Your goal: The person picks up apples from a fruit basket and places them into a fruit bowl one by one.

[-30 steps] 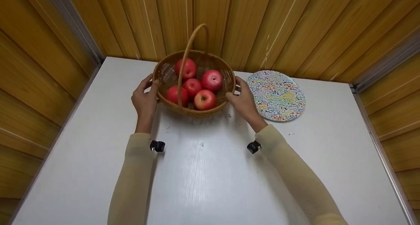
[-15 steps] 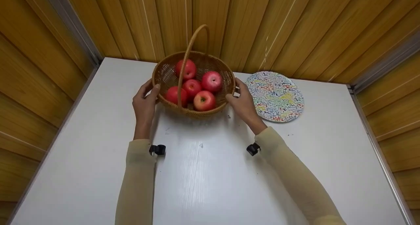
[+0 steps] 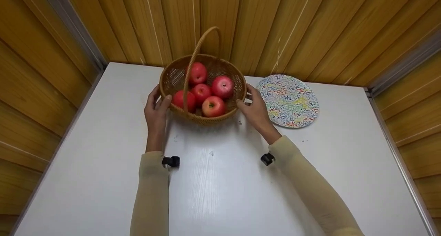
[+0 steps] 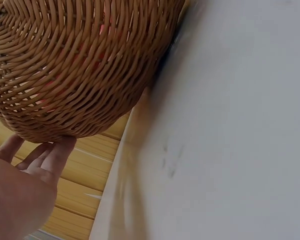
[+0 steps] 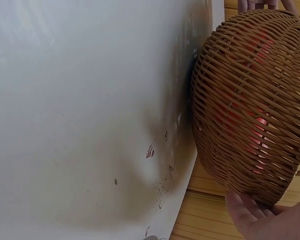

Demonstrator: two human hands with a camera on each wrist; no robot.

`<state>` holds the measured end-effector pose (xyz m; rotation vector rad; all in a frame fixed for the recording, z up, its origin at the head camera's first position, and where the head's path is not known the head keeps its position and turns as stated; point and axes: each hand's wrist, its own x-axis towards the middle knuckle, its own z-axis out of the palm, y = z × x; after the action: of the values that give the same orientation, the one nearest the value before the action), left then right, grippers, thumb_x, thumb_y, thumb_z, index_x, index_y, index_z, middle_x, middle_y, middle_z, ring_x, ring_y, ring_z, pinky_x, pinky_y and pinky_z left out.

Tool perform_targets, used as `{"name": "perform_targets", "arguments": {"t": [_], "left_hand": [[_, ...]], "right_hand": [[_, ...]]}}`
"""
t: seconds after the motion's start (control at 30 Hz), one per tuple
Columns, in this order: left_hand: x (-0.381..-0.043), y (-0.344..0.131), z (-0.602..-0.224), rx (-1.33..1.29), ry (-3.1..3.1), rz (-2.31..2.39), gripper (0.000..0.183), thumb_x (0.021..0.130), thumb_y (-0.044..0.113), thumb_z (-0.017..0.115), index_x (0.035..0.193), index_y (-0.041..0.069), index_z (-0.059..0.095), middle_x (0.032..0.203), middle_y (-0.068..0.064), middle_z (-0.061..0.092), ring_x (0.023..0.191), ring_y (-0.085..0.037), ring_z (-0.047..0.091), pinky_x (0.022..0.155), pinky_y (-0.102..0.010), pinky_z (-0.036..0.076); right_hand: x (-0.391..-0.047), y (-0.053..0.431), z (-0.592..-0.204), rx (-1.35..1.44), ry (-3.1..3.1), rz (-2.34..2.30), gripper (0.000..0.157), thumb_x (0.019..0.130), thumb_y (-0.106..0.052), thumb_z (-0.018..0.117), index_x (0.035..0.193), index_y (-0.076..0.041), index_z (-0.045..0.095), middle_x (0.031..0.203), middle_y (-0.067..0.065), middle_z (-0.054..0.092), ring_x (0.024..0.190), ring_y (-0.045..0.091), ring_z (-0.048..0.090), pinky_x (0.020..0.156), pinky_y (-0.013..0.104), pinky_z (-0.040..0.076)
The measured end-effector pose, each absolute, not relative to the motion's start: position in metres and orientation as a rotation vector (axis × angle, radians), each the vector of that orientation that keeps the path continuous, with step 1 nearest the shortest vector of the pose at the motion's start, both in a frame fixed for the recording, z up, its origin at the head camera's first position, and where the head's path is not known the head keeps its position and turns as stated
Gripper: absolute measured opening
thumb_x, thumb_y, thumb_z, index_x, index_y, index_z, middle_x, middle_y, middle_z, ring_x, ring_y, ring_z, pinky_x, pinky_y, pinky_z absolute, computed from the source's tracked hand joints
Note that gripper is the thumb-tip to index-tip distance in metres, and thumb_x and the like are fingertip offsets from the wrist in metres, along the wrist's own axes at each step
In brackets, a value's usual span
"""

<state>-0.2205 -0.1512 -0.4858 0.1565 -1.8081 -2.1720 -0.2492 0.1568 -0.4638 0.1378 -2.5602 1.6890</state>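
A wicker basket (image 3: 206, 119) of five red apples (image 3: 222, 86) is at the white table's (image 3: 220, 194) twelve o'clock. Left hand (image 3: 157, 108) at eight, right hand (image 3: 254, 108) at four, each pinches its rim between thumb and fingers.

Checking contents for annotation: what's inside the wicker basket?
Five red apples are visible in the wicker basket. Its handle crosses in front of the front-left apple. Whatever lies beneath the apples is covered, so I can't tell.
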Motion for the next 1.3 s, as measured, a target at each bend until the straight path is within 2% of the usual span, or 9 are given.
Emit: {"name": "perform_targets", "arguments": {"t": [0.17,0.3,0.47,0.6,0.9,1.13,1.3], "left_hand": [[-0.226,-0.153,-0.499,0.183,-1.828,-2.154,0.061,0.105,0.03,0.068,0.161,0.018,0.047,0.16,-0.005,0.049,0.144,-0.028,0.051,0.111,-0.044,0.049],[-0.234,-0.155,-0.51,0.175,-1.841,-2.155,0.06,0.105,0.034,0.069,0.161,0.023,0.048,0.159,-0.001,0.049,0.141,-0.022,0.054,0.11,-0.043,0.05],[-0.227,-0.157,-0.496,0.171,-1.841,-2.189,0.059,0.106,0.026,0.066,0.162,0.017,0.047,0.158,-0.009,0.05,0.138,-0.025,0.056,0.111,-0.047,0.049],[-0.218,-0.156,-0.483,0.198,-1.855,-2.203,0.059,0.107,0.021,0.065,0.162,0.014,0.046,0.158,-0.013,0.049,0.138,-0.027,0.056,0.11,-0.046,0.05],[-0.218,-0.153,-0.479,0.208,-1.85,-2.215,0.059,0.107,0.02,0.064,0.162,0.015,0.046,0.159,-0.01,0.049,0.139,-0.026,0.055,0.111,-0.047,0.049],[-0.221,-0.154,-0.484,0.199,-1.838,-2.228,0.06,0.107,0.021,0.063,0.163,0.014,0.044,0.159,-0.012,0.048,0.141,-0.026,0.053,0.11,-0.047,0.05],[-0.231,-0.157,-0.501,0.217,-1.841,-2.206,0.06,0.107,0.023,0.064,0.164,0.018,0.044,0.16,-0.008,0.048,0.141,-0.026,0.053,0.109,-0.047,0.051]], "right_hand": [[-0.249,0.157,-0.464,0.15,-2.576,1.654,0.07,0.099,-0.017,0.067,0.162,-0.004,0.039,0.155,0.015,0.048,0.136,0.03,0.054,0.106,0.038,0.052],[-0.251,0.161,-0.462,0.151,-2.6,1.601,0.067,0.1,-0.019,0.067,0.16,-0.004,0.042,0.154,0.015,0.048,0.137,0.031,0.053,0.108,0.041,0.051],[-0.256,0.165,-0.456,0.23,-2.601,1.494,0.064,0.1,-0.017,0.07,0.156,0.001,0.044,0.155,0.019,0.046,0.141,0.034,0.05,0.113,0.048,0.047],[-0.263,0.167,-0.449,0.36,-2.576,1.374,0.065,0.098,-0.014,0.073,0.155,0.004,0.045,0.153,0.02,0.047,0.142,0.034,0.048,0.114,0.047,0.046],[-0.281,0.159,-0.441,0.65,-2.543,1.155,0.068,0.095,-0.009,0.081,0.153,0.005,0.047,0.151,0.022,0.05,0.141,0.033,0.05,0.116,0.046,0.044],[-0.293,0.147,-0.441,0.716,-2.613,1.065,0.067,0.095,-0.007,0.081,0.153,0.005,0.048,0.153,0.022,0.049,0.144,0.033,0.048,0.119,0.044,0.04],[-0.301,0.139,-0.439,0.72,-2.761,0.976,0.07,0.096,-0.01,0.08,0.156,0.003,0.046,0.161,0.021,0.042,0.148,0.035,0.043,0.121,0.045,0.036]]}}
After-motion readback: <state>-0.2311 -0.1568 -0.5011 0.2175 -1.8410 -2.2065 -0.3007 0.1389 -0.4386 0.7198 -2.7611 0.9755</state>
